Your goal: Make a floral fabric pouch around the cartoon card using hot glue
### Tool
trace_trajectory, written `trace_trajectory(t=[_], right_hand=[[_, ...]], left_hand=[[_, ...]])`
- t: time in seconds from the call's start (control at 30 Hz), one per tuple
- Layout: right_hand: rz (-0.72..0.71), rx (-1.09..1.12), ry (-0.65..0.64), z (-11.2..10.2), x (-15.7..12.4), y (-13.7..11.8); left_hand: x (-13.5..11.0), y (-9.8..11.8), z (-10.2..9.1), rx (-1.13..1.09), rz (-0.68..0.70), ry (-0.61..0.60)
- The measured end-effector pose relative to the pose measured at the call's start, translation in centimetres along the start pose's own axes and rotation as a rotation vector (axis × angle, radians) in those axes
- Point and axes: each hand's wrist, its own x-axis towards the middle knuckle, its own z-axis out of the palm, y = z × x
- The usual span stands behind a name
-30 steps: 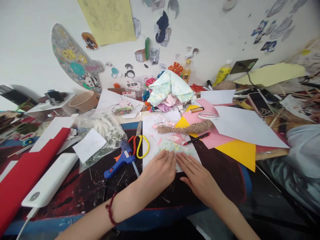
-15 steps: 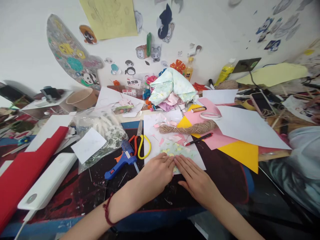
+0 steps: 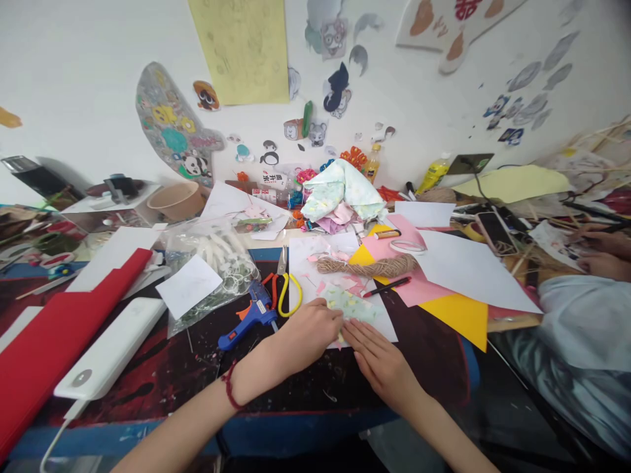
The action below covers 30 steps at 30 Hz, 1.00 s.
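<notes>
A small piece of pale green floral fabric lies over a white sheet of paper at the table's front. My left hand is closed at the fabric's near left edge, its fingers bent inward and gripping there; the fingertips are partly hidden. Stretched out flat, my right hand rests its fingertips on the fabric's near edge, close to my left fingers. Behind the fabric are a skein of twine, a dark red-tipped pen and pink scraps.
Left of the paper lie a blue glue gun, scissors with yellow and red handles, and a plastic bag. A white power strip-like block sits farther left. Crumpled fabric is at the back. A person's sleeve is at right.
The camera view has tilted up and shifted left. My left fingers have curled up more at the fabric's edge, while my right hand remains flat, slightly lower on it.
</notes>
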Motion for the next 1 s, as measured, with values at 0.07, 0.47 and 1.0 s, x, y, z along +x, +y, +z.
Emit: trace_trajectory(t=[0.07, 0.47, 1.0], right_hand=[[0.027, 0.086, -0.034, -0.4, 0.1, 0.3], [0.297, 0.256, -0.034, -1.2, -0.6, 3.3], [0.546, 0.856, 0.235, -4.9, 16.2, 6.1]], left_hand=[[0.0, -0.3, 0.4, 0.028, 0.006, 0.031], [0.7, -0.7, 1.4, 0.04, 0.023, 0.156], [0.2, -5.8, -5.2, -0.867, -0.554, 0.775]])
